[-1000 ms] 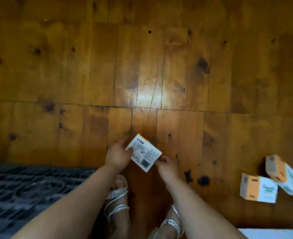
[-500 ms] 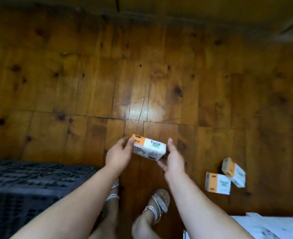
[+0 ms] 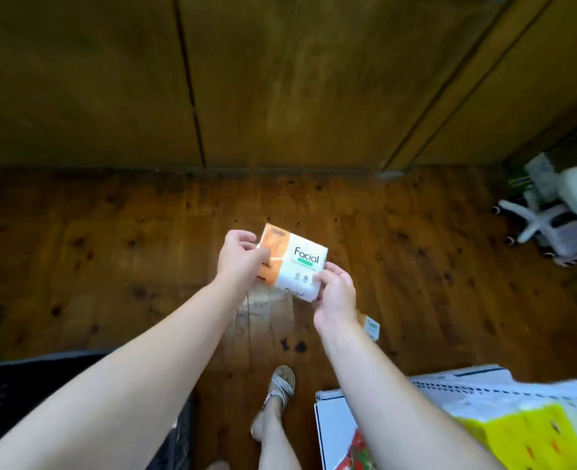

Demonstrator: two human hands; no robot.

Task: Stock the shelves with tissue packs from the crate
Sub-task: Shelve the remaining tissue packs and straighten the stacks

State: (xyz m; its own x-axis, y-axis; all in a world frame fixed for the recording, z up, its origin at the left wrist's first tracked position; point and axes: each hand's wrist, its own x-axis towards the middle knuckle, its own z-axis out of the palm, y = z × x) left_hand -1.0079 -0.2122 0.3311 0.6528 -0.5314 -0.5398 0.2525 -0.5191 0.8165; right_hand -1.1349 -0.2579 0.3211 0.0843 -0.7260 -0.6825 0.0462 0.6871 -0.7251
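I hold one white and orange tissue pack (image 3: 295, 262) marked "Facial" in front of me, above the wooden floor. My left hand (image 3: 241, 257) grips its orange left end with curled fingers. My right hand (image 3: 336, 293) holds its lower right corner. A second tissue pack (image 3: 370, 325) lies on the floor, mostly hidden behind my right wrist. The dark crate (image 3: 9, 378) fills the lower left corner, partly covered by my left arm.
A white shelf unit (image 3: 467, 391) with yellow packs (image 3: 534, 435) stands at the lower right. Wooden wall panels (image 3: 280, 79) rise ahead. A white wheeled chair base (image 3: 545, 225) stands at the far right. My sandalled foot (image 3: 280, 388) is on the floor below.
The view has swung upward from the floor to the wall and shelf. Both hands have raised the pack and turned its printed face up. The two packs on the floor slid behind my right arm.
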